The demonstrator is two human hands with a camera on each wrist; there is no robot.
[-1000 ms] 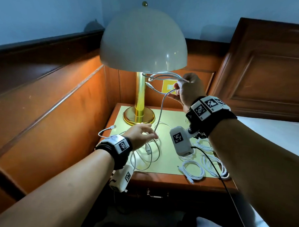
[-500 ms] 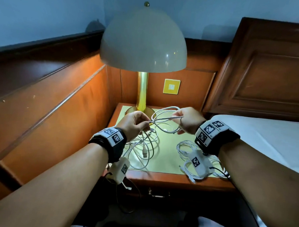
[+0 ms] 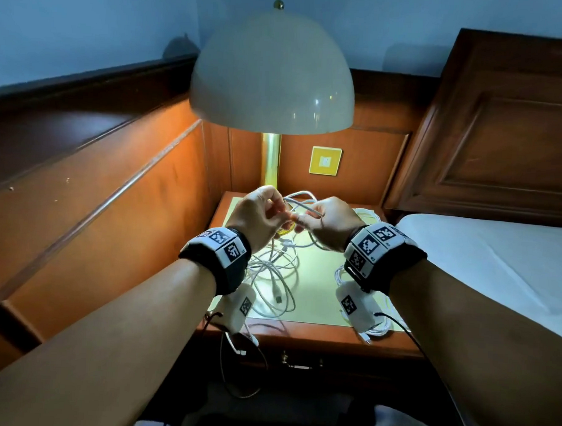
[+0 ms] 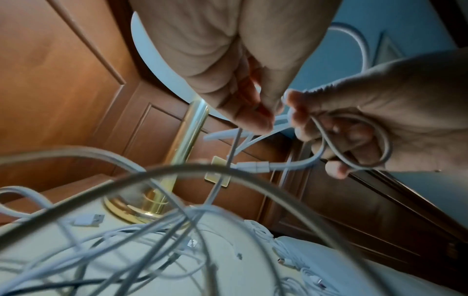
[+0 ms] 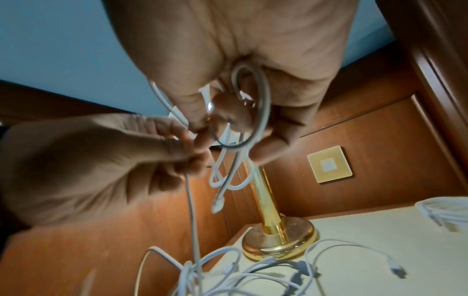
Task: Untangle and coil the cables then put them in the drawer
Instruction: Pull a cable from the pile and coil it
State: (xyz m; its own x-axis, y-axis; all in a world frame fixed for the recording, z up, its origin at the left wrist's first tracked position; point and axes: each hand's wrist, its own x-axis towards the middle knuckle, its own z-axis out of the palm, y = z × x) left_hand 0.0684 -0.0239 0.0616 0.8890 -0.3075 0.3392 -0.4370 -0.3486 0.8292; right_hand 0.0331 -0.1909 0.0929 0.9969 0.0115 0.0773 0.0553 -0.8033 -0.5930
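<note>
Lamplit worktop (image 3: 315,288), frame centre: both hands, left (image 3: 257,218) and right (image 3: 329,224), meet above it, each pinching one white cable (image 3: 302,204), loops gathered for coiling; tangle (image 3: 272,273) lies below.

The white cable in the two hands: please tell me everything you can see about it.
The white cable is thin, round and looks rubbery. The right hand holds a few small loops of it, wound around its fingers. The left hand pinches the strand just beside them. One short end with a white connector hangs free below the loops. From the left hand the cable drops to the tangled pile on the nightstand, beside the brass lamp.
</note>
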